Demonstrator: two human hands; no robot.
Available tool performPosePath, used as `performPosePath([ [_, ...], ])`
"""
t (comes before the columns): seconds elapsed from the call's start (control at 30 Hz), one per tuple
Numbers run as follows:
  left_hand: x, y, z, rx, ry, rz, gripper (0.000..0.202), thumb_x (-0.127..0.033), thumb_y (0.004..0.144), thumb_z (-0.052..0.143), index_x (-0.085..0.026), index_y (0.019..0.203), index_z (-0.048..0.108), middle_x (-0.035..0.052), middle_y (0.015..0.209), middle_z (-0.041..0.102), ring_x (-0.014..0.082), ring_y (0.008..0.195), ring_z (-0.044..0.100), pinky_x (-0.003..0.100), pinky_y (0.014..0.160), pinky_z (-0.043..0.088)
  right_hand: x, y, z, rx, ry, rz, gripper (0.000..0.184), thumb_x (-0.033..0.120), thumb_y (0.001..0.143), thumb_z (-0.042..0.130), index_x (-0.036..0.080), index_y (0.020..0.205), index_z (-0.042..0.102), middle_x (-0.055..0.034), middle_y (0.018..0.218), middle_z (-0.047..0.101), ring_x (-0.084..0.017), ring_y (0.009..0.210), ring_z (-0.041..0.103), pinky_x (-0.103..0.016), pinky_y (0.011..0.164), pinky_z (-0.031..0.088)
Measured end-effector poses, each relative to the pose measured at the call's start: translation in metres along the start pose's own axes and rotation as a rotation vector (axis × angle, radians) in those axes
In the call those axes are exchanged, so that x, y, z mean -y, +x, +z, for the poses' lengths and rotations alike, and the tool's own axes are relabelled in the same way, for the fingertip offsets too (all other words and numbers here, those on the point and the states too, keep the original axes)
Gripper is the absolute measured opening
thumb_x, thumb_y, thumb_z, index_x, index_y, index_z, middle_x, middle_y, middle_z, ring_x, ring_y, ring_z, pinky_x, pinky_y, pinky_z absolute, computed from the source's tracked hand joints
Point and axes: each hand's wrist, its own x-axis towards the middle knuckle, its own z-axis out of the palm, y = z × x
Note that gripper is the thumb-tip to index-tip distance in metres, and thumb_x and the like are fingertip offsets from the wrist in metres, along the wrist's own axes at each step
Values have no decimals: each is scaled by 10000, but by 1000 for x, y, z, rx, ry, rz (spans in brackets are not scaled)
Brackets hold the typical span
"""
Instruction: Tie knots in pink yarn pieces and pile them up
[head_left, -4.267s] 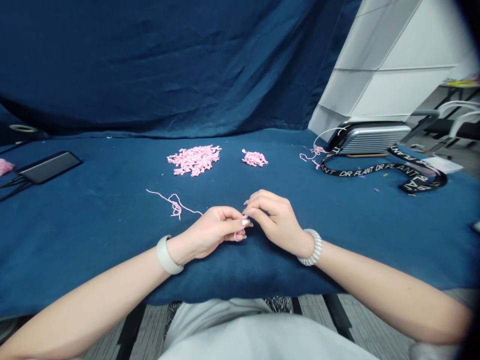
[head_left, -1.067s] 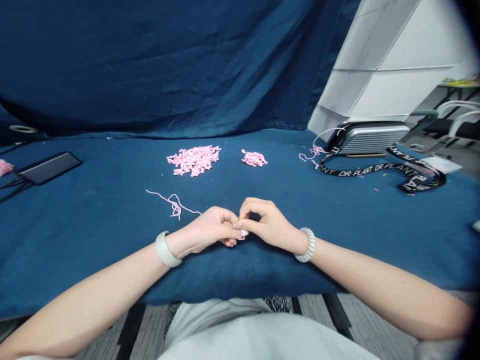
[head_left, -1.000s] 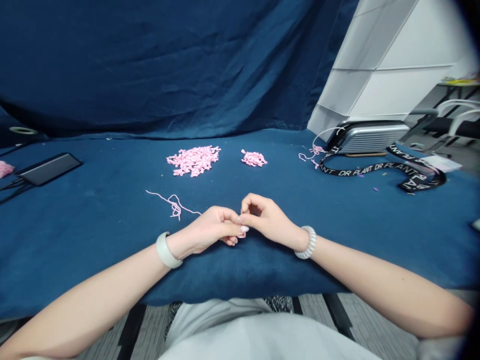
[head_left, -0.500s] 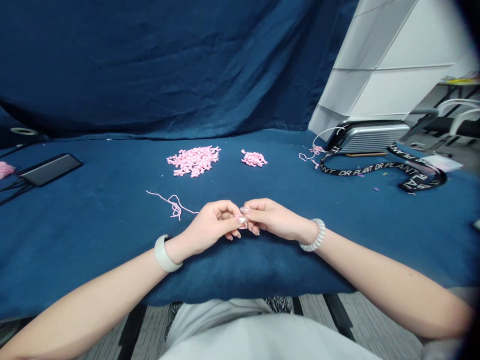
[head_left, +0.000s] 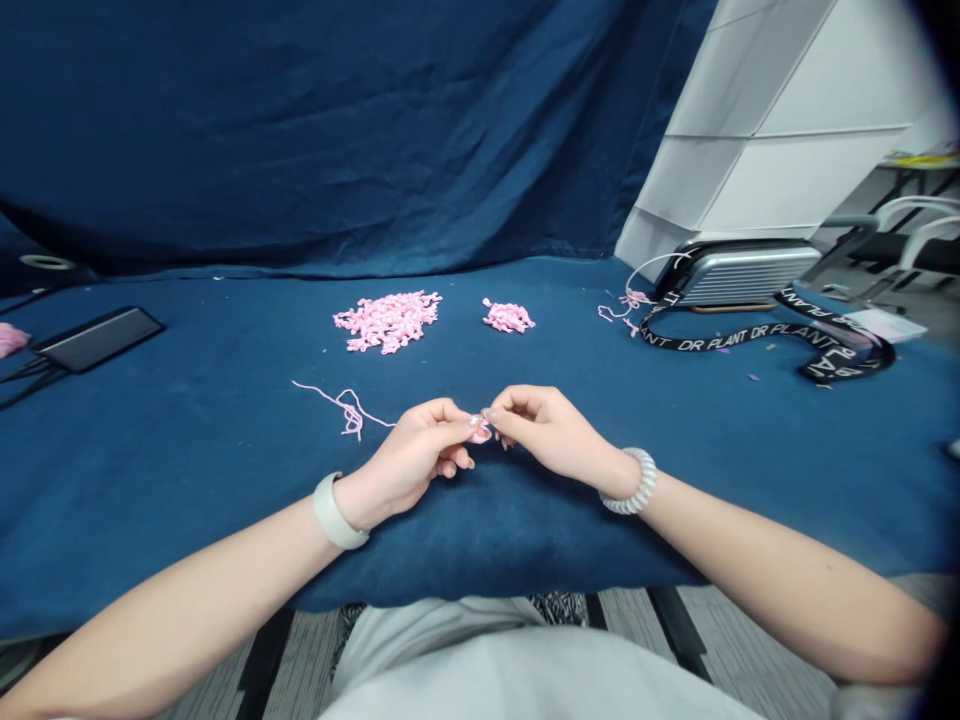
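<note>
My left hand (head_left: 429, 446) pinches a bit of pink yarn (head_left: 481, 434) between thumb and forefinger. Fingertips of my right hand (head_left: 541, 425) close on the same yarn, touching the left fingertips; the fingers hide most of the piece. A loose length of pink yarn (head_left: 352, 415) runs from the cloth toward my left hand. Beyond the hands lie a large pile of small knotted pink yarn pieces (head_left: 388, 322) and a smaller pile (head_left: 508, 317) to its right.
A power bank (head_left: 101, 340) with black cables lies at the left. At the right are a black lettered lanyard (head_left: 720, 342), a silver ridged case (head_left: 750, 275) and pink yarn scraps (head_left: 636, 298). Blue cloth (head_left: 187, 470) covers the table, with a blue curtain behind.
My right hand has risen slightly and turned, its fingers more curled. The left hand has shifted a little left, and the fingertips still meet at the yarn. The piles have not moved.
</note>
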Motion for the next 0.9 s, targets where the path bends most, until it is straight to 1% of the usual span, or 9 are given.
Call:
performPosePath([
  [0.1,0,-1,2,-15,-61,-39,234,-273,677,708,-137,719,522,-8,721,615,25,461,491,130,391,308,0,-3,3,-100,-80,-52,423,478,788,467,73,744,584,-13,628,556,31,528,427,-79,508,322],
  [0.17,-1,-2,4,-28,-87,-42,243,-277,670,713,-135,715,520,-9,727,614,24,466,492,128,389,301,0,-5,5,-173,-162,-143,365,415,800,476,84,724,608,-14,653,582,33,548,441,-82,536,326],
  [0.27,-1,-4,6,-65,-92,-20,231,-263,664,714,-132,712,529,-7,710,609,28,471,495,128,387,293,-2,-7,7,-264,-335,-361,271,303,813,478,106,705,629,-10,701,606,31,613,481,-90,610,353],
  [0.4,1,-4,7,-104,-72,23,218,-270,687,700,-133,693,531,-16,612,573,31,457,462,135,389,281,-10,-8,6,-298,-592,-698,206,250,828,465,134,763,623,-7,738,603,13,692,494,-114,681,379],
  [0.5,3,-3,6,-104,-68,57,229,-296,695,697,-139,685,532,-36,527,515,30,436,409,143,395,267,-14,-8,4,-284,-740,-820,198,241,837,449,147,802,620,-22,774,601,-13,756,498,-157,757,396],
  [0.57,4,-2,5,-104,-60,94,237,-301,685,706,-141,675,531,-47,489,477,30,427,378,150,398,256,-13,-9,3,-264,-753,-837,205,245,840,445,152,808,625,-27,782,603,-19,767,504,-173,775,402],
  [0.63,5,-1,4,-106,-47,145,244,-296,675,714,-139,658,528,-48,485,471,29,425,360,157,403,247,-9,-11,0,-246,-670,-809,205,251,837,452,151,803,628,-23,784,609,-12,761,516,-160,760,414],
  [0.77,4,-2,3,-105,10,223,245,-286,671,716,-131,646,528,-23,570,547,22,438,349,168,412,232,1,-12,-6,-239,-452,-607,224,297,824,483,142,815,644,-20,800,620,8,731,539,-119,709,433],
  [0.9,3,-4,3,-103,88,247,250,-304,682,713,-128,650,538,-16,588,568,24,454,364,169,433,256,5,-10,-9,-147,-389,-438,276,382,800,515,156,838,669,-16,815,631,15,712,545,-107,684,426],
])
